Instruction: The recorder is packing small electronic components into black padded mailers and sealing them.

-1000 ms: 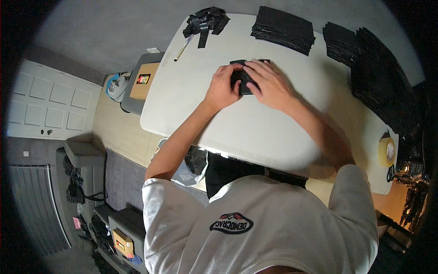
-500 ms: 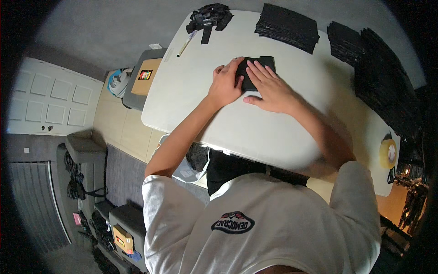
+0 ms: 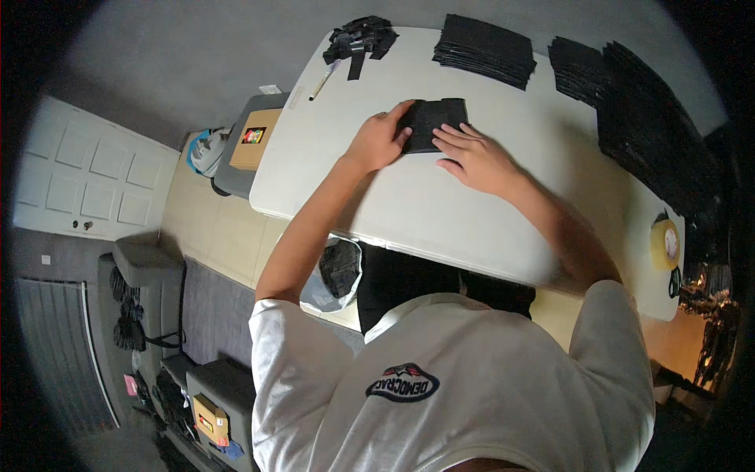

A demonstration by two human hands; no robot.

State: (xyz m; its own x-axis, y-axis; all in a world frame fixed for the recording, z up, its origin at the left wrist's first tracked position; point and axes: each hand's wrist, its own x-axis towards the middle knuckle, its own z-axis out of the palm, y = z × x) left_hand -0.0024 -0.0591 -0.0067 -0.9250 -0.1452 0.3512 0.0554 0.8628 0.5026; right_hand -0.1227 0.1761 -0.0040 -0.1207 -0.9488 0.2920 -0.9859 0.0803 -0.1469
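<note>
A flat black rectangular packet (image 3: 426,119), seemingly plastic, lies on the white table (image 3: 377,200) in front of me. Its left side is gripped by my left hand (image 3: 376,141), with the forefinger along the far corner and the thumb on the near part. My right hand (image 3: 476,160) rests flat, fingers stretched over the packet's lower right corner, thumb apart on the near side. Some of the packet's right part is hidden under those fingers.
At the far edge are a black stack (image 3: 485,51), a smaller stack (image 3: 576,71), a heap of black strips (image 3: 360,39) and a marker (image 3: 322,81). A long black pile (image 3: 657,134) lines the right. Near it sit a tape roll (image 3: 665,245) and scissors (image 3: 674,282). A bag (image 3: 340,271) stands below.
My right hand has slid nearer and to the right, uncovering more of the packet's middle. My left hand has shifted slightly left. The view has moved a little.
</note>
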